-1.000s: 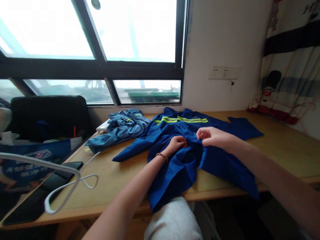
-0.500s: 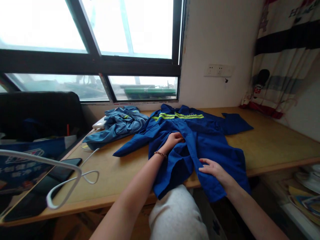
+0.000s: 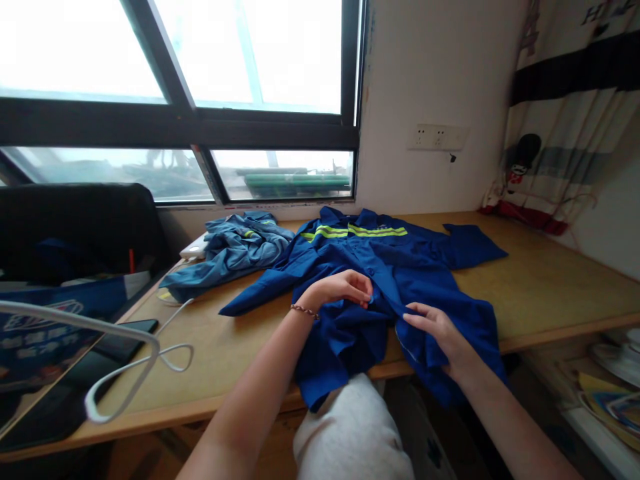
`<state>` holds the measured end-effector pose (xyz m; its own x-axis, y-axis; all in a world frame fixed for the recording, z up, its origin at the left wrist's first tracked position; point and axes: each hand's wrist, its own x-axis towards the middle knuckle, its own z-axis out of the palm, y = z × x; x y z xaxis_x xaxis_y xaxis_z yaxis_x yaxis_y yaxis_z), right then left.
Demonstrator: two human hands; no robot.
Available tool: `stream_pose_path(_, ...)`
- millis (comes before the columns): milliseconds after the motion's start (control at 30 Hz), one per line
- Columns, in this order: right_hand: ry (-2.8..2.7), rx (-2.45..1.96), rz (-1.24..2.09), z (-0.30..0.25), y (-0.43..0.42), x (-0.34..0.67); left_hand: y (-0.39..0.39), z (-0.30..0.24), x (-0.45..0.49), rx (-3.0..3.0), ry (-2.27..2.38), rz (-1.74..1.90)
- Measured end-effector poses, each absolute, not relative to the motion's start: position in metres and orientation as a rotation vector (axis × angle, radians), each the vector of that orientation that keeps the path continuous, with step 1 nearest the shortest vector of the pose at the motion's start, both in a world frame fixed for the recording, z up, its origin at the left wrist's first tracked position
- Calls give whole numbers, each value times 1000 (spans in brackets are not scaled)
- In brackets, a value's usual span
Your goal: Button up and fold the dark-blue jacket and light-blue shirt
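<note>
1. The dark-blue jacket lies spread on the surface, its hem hanging over the near side.
2. The left hand pinches its front between narrowed fingers.
3. The right hand grips its loose front edge.

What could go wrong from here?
1. The blue jacket hangs partly over the front of the table, so it might slide off.
2. The right hand seems to hold its front edge at the fingertips; that grip might slip.
3. One sleeve lies by the lighter blue garment; they could catch.
</note>
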<state>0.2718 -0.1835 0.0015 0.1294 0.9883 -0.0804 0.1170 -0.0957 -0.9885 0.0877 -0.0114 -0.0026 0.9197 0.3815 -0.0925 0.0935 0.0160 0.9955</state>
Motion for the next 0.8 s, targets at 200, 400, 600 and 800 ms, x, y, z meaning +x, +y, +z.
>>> stream_pose_path(200,-1487,-1620,745,-37,-118,271,-35,-30,115,2101,657,214)
stream_pose_path(400,-1743,-2035,297,-54,-26,279,15,-61,136,2557,914,720)
stream_pose_path(600,-1625,-1854,412,-54,46,285,86,-57,147,2398,994,793)
stream_pose_path(800,-1236,-1217,1120,-53,29,297,71,-54,144,2224,1037,866)
